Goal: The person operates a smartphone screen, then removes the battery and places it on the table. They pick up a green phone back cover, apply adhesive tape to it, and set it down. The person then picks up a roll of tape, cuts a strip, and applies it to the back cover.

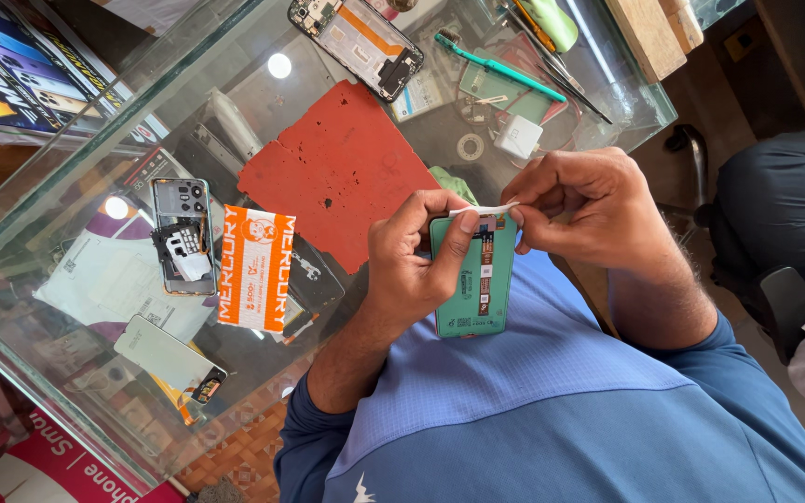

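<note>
Head: hands (505, 233) gripping flat green panel (475, 279)

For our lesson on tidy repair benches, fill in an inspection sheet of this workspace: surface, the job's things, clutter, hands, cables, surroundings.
Surface: glass table, papers and boxes showing beneath it.
Job's things: green phone panel with a white strip at its top edge.
Clutter: orange mat, orange-and-white packet, opened phone, second opened phone, screen panel, green toothbrush, white charger.
Hands: left hand grips the panel; right hand pinches the strip.
Cables: nothing seen.
Surroundings: black chair, wooden block.
</note>
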